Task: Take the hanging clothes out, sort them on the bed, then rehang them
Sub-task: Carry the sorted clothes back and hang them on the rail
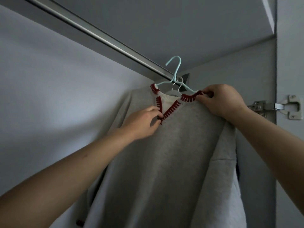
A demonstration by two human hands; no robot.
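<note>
Now | both hands pinch grey sweater (172, 145) collar | teal hanger (176, 69)

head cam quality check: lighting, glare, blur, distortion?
Head view: dim, greyish light, with a brighter soft patch on the left wall; a glare streak runs along the metal rail; wide-angle stretch enlarges both forearms at the frame edges; slight softness overall, yet the sweater, its red collar trim, the light blue hanger, left hand and right hand read clearly.
</note>
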